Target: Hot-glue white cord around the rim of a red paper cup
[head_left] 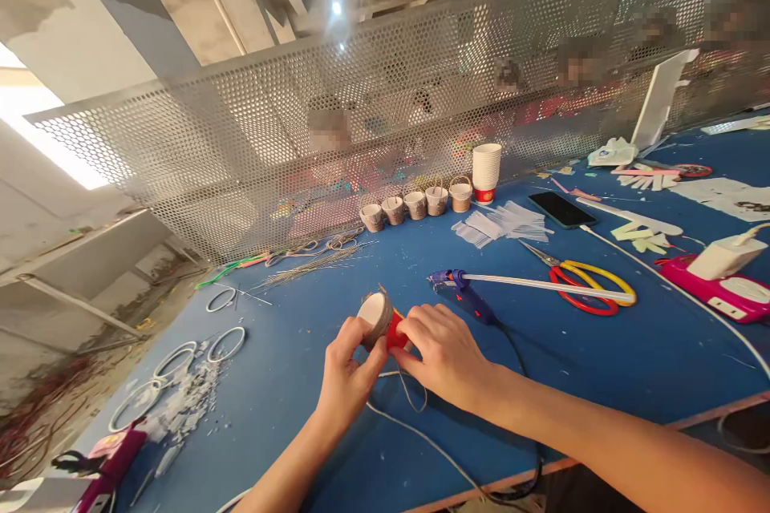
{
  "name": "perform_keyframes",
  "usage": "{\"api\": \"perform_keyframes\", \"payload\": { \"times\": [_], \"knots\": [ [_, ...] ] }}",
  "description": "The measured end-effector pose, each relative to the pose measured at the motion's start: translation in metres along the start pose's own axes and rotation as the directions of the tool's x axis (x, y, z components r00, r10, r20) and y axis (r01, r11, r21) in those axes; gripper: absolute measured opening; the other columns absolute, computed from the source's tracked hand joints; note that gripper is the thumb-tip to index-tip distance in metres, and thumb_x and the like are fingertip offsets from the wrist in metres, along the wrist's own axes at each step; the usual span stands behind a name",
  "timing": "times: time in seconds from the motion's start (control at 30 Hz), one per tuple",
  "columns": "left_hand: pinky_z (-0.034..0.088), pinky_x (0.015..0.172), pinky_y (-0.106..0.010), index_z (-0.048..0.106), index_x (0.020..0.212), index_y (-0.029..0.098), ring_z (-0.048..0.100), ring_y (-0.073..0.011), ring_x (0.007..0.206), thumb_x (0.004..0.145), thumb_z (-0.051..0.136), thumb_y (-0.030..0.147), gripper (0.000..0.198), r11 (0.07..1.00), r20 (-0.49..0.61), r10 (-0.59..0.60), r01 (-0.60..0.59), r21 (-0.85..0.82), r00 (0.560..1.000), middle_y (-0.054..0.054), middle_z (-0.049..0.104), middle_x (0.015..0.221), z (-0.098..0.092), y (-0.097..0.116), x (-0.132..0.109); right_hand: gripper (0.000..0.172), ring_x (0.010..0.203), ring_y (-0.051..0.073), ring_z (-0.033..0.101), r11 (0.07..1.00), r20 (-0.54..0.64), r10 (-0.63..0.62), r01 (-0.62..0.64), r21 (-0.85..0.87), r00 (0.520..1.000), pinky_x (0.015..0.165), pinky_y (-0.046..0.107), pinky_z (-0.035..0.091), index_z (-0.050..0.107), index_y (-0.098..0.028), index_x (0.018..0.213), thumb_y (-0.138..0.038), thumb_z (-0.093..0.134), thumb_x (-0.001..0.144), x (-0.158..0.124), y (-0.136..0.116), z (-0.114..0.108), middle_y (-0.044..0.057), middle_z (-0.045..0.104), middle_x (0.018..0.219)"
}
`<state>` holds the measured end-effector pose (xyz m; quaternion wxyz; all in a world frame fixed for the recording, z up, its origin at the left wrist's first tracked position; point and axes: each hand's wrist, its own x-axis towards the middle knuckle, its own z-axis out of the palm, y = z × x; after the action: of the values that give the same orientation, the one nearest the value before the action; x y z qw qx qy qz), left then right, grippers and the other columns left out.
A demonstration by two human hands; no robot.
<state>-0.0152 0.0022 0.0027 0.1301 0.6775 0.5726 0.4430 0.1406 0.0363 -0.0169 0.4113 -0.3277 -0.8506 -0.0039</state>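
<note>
My left hand (347, 369) and my right hand (442, 353) hold one small paper cup (380, 321) between them, low over the blue table (601, 369). The cup lies on its side, its white base turned to the left, with a brownish wrap round its wall and red showing at the right. Fingers of both hands are closed on it. Just behind my right hand lies a blue glue gun (463, 292) with a white glue stick in it. A thin white cord (409, 393) loops under my hands.
A row of wrapped cups (415, 204) and a stack of white cups (486, 168) stand by the perforated metal screen (361, 120). Scissors (586, 284), a phone (562, 210), white strips (502, 224), a pink device (719, 284) and wire rings (180, 357) lie about. People sit behind the screen.
</note>
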Motion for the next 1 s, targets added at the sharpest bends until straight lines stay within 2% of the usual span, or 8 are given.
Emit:
{"api": "perform_keyframes", "payload": {
  "times": [0.17, 0.27, 0.37, 0.47, 0.53, 0.6, 0.8, 1.0],
  "knots": [
    [0.037, 0.056, -0.023, 0.051, 0.055, 0.020, 0.043, -0.0124, 0.056, 0.076, 0.053, 0.024, 0.021, 1.000, 0.020, -0.002, 0.002, 0.018, 1.000, 0.004, 0.048, 0.056, 0.000, 0.002, 0.001, 0.018, 0.062, 0.014, 0.053, 0.971, 0.080, 0.138, -0.150, 0.186, 0.987, 0.061, 0.027, 0.037, 0.052, -0.020, 0.064, -0.008, 0.054, 0.076, 0.005, 0.001, -0.003, 0.000, 0.058, 0.064],
    [0.036, 0.055, -0.022, 0.050, 0.054, 0.020, 0.043, -0.0120, 0.055, 0.074, 0.053, 0.023, 0.021, 1.000, 0.040, -0.012, 0.011, 0.024, 0.999, 0.004, 0.047, 0.056, 0.000, 0.003, 0.000, 0.018, 0.059, 0.012, 0.051, 0.847, 0.138, 0.275, -0.307, 0.434, 0.952, 0.058, 0.024, 0.040, 0.050, -0.020, 0.061, -0.008, 0.053, 0.073, 0.006, 0.001, -0.008, -0.001, 0.057, 0.066],
    [0.037, 0.055, -0.022, 0.055, 0.060, 0.019, 0.044, -0.0120, 0.056, 0.073, 0.052, 0.021, 0.013, 1.000, 0.078, -0.021, 0.020, 0.023, 0.997, 0.003, 0.049, 0.058, 0.001, 0.003, 0.000, 0.014, 0.054, 0.011, 0.052, 0.541, 0.383, 0.392, -0.547, 0.639, 0.836, 0.053, 0.023, 0.041, 0.048, -0.020, 0.062, -0.011, 0.053, 0.071, 0.007, 0.000, -0.011, -0.002, 0.056, 0.059],
    [0.038, 0.056, -0.022, 0.057, 0.065, 0.019, 0.046, -0.0126, 0.057, 0.073, 0.052, 0.021, 0.010, 0.999, 0.114, -0.042, 0.038, 0.039, 0.993, 0.003, 0.051, 0.061, 0.001, 0.002, -0.001, 0.011, 0.040, 0.008, 0.046, 0.154, 0.654, 0.348, -0.729, 0.667, 0.672, 0.042, 0.020, 0.036, 0.045, -0.021, 0.067, -0.012, 0.049, 0.071, 0.006, 0.001, -0.012, -0.008, 0.049, 0.047],
    [0.039, 0.056, -0.023, 0.057, 0.065, 0.019, 0.046, -0.0127, 0.058, 0.073, 0.051, 0.021, 0.010, 0.998, 0.117, -0.043, 0.038, 0.050, 0.992, 0.003, 0.050, 0.061, 0.001, 0.001, -0.001, 0.010, 0.035, 0.005, 0.037, 0.060, 0.689, 0.335, -0.744, 0.665, 0.643, 0.038, 0.018, 0.029, 0.044, -0.021, 0.072, -0.012, 0.048, 0.071, 0.005, 0.003, -0.011, -0.010, 0.047, 0.049],
    [0.038, 0.056, -0.023, 0.057, 0.065, 0.019, 0.046, -0.0126, 0.057, 0.072, 0.051, 0.021, 0.010, 0.998, 0.114, -0.042, 0.037, 0.048, 0.993, 0.003, 0.050, 0.061, 0.001, 0.002, -0.001, 0.010, 0.041, 0.005, 0.040, 0.133, 0.645, 0.359, -0.722, 0.680, 0.674, 0.040, 0.018, 0.030, 0.047, -0.020, 0.076, -0.012, 0.051, 0.071, 0.003, 0.004, -0.011, -0.009, 0.050, 0.057],
    [0.039, 0.057, -0.023, 0.057, 0.063, 0.018, 0.046, -0.0136, 0.059, 0.072, 0.052, 0.022, 0.011, 0.991, 0.163, -0.129, 0.131, -0.001, 0.978, 0.002, 0.052, 0.060, -0.001, 0.006, 0.000, 0.010, 0.052, 0.008, 0.040, 0.604, 0.383, 0.360, -0.526, 0.599, 0.850, 0.050, 0.021, 0.033, 0.053, -0.019, 0.068, -0.014, 0.053, 0.077, 0.001, 0.003, -0.014, -0.007, 0.044, 0.055],
    [0.037, 0.054, -0.022, 0.058, 0.062, 0.017, 0.044, -0.0128, 0.058, 0.071, 0.052, 0.024, 0.013, 0.970, 0.206, -0.208, 0.229, -0.083, 0.956, 0.002, 0.051, 0.058, -0.002, 0.011, 0.002, 0.008, 0.051, 0.009, 0.042, 0.548, 0.382, 0.394, -0.548, 0.632, 0.836, 0.049, 0.021, 0.035, 0.053, -0.019, 0.069, -0.017, 0.054, 0.077, 0.000, 0.005, -0.012, -0.006, 0.048, 0.056]
  ]
}}
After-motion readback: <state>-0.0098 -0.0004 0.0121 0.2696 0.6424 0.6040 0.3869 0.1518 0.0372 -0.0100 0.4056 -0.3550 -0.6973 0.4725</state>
